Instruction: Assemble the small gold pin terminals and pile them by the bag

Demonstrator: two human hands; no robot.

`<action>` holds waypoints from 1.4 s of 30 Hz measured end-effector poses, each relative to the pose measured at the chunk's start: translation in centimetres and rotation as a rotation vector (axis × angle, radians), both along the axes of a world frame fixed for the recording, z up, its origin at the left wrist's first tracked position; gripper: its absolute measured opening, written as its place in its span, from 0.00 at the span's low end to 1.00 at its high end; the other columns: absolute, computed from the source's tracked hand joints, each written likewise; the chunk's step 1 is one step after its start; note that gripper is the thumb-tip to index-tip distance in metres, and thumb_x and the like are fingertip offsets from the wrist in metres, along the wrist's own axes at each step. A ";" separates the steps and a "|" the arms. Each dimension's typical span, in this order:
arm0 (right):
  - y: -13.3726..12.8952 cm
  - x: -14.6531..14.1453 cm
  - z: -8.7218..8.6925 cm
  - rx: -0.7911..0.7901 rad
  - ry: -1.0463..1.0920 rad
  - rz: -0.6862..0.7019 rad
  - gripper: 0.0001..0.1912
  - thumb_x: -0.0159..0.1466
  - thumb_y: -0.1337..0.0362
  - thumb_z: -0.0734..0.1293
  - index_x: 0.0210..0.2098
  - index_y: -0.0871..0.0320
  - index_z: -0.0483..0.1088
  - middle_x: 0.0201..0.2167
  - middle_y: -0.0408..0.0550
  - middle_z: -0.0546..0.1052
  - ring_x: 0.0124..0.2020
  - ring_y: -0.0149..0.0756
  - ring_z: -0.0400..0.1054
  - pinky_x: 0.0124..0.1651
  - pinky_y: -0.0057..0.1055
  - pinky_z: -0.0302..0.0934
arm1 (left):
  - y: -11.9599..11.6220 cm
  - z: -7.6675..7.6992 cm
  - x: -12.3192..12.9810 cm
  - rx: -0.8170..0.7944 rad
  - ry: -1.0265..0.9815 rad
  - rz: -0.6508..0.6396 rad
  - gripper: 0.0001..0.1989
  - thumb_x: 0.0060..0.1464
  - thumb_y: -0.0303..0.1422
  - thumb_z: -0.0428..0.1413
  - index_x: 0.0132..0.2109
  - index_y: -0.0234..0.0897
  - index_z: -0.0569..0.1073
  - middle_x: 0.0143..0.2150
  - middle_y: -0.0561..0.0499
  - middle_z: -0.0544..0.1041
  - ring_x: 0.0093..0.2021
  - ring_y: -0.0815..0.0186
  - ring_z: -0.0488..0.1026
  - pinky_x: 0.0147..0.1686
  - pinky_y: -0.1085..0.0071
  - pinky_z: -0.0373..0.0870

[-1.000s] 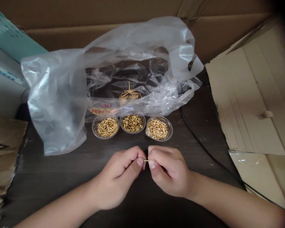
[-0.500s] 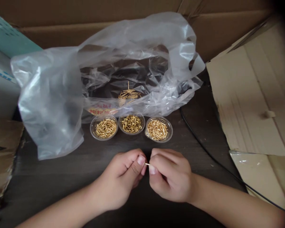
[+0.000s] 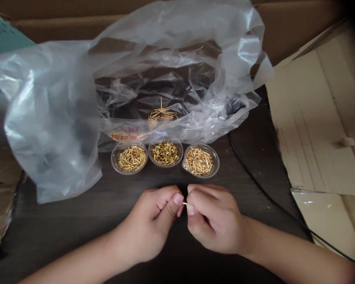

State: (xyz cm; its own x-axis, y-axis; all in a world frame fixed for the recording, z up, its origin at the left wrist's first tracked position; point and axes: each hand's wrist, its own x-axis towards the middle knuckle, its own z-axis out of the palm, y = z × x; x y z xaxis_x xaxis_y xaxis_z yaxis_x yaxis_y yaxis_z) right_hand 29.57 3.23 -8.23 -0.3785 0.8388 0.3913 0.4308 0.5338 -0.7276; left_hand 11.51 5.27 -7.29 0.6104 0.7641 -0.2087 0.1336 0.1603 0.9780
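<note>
Pin (image 3: 185,203) is pinched by left hand (image 3: 155,223) and right hand (image 3: 214,219), lower centre, seemingly unfinished, with mid-frame cups (image 3: 215,161) left unemptied.

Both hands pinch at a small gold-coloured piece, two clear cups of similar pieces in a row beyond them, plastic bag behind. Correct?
Cup count is off: the head view shows three clear cups, not two. The rest holds: left hand and right hand pinch at a small gold-coloured piece, plastic bag behind.
</note>
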 end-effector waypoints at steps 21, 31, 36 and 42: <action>0.4 0.9 0.7 -0.166 -0.078 0.126 0.11 0.63 0.74 0.57 0.25 0.57 0.58 0.22 0.40 0.64 0.24 0.27 0.57 0.28 0.29 0.50 | -0.1 0.4 0.4 0.115 0.069 -0.019 0.18 0.70 0.31 0.46 0.29 0.35 0.62 0.21 0.59 0.61 0.21 0.74 0.56 0.24 0.78 0.56; 0.7 0.3 0.4 -0.282 0.188 0.093 0.13 0.67 0.71 0.58 0.27 0.59 0.67 0.20 0.38 0.68 0.22 0.24 0.62 0.27 0.23 0.54 | -0.2 -0.1 -0.3 -0.157 -0.099 -0.057 0.20 0.73 0.42 0.44 0.34 0.35 0.66 0.22 0.59 0.60 0.22 0.73 0.55 0.21 0.78 0.55; 0.5 0.5 -0.1 -0.298 0.270 0.067 0.15 0.69 0.68 0.59 0.25 0.58 0.64 0.19 0.37 0.64 0.21 0.23 0.58 0.26 0.23 0.51 | 0.0 0.0 -0.7 -0.229 -0.134 -0.108 0.20 0.73 0.43 0.44 0.37 0.35 0.67 0.24 0.57 0.63 0.22 0.74 0.59 0.22 0.78 0.60; 0.4 0.7 -0.6 -0.352 0.325 0.075 0.16 0.69 0.67 0.59 0.24 0.57 0.55 0.19 0.36 0.57 0.20 0.24 0.53 0.25 0.25 0.46 | 0.3 0.1 -0.8 -0.347 -0.145 -0.135 0.17 0.70 0.47 0.50 0.41 0.35 0.67 0.25 0.57 0.67 0.21 0.74 0.65 0.21 0.81 0.65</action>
State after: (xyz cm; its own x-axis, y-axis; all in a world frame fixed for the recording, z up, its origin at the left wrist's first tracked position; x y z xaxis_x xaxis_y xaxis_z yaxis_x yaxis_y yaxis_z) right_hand 30.23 3.59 -8.79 -0.3481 0.9167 0.1963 0.1213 0.2517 -0.9602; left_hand 10.71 5.55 -7.22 0.7428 0.5742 -0.3443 0.0406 0.4747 0.8792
